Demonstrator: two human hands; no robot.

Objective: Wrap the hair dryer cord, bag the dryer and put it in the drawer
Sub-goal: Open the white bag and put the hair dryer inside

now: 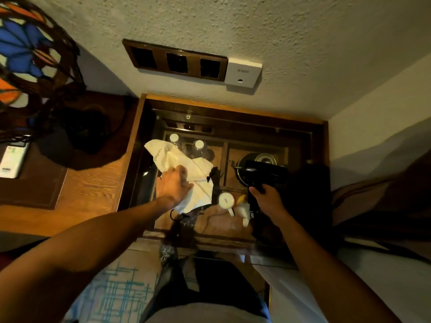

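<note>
Black plastic hair dryer [263,174]: rigid, moderately heavy by judgement; best held at the handle. Right hand [268,198] has its fingers wrapped round that handle, barrel above the open wooden drawer [233,108]. Left hand [173,184] pinches the soft, limp white drawstring cloth bag [186,169], to the dryer's left.

Hotel room: tray [268,145] of bottled water [199,148], mugs [226,201], kettle [256,159].
</note>
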